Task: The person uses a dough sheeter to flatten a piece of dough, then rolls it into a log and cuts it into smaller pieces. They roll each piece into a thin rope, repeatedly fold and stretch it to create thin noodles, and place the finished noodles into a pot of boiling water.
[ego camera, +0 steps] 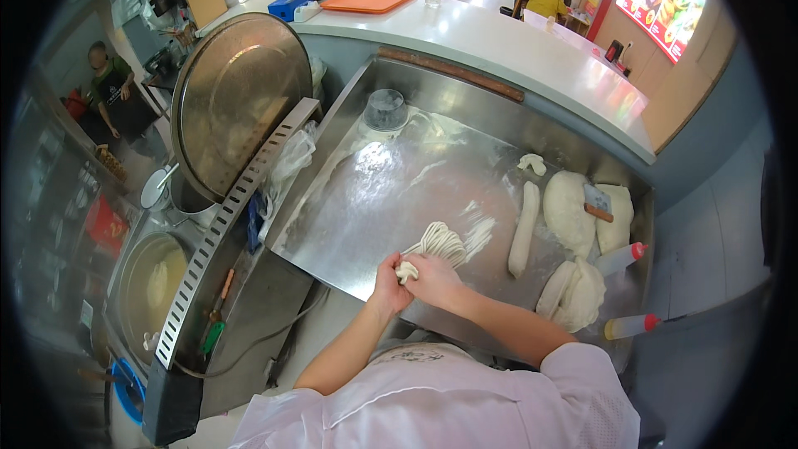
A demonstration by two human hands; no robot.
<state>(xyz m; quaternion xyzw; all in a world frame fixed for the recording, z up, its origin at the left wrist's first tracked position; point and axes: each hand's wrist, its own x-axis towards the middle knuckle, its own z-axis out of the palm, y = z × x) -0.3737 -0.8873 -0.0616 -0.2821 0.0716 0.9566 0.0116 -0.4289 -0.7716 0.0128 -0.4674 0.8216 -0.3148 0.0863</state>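
A bundle of hand-pulled noodles (441, 242) spreads over the near part of the steel worktable (399, 193), its strands looped away from me. Both hands meet at its near end, by the table's front edge. My left hand (391, 284) grips the gathered dough end (406, 272), which pokes out as a lump. Close against it, my right hand (436, 279) is closed around the strands; its fingertips are partly hidden. To the right lie a long dough roll (524, 229), a small dough scrap (532, 164) and large dough pieces (568, 209).
A dough scraper (598, 202) rests on the dough. Squeeze bottles (631, 326) stand at the right edge. A clear bowl (386, 110) sits at the back left. Left of the table are a slotted metal rail (227, 231), a large round lid (243, 106) and a pot of liquid (153, 287). A person (115, 90) stands far left.
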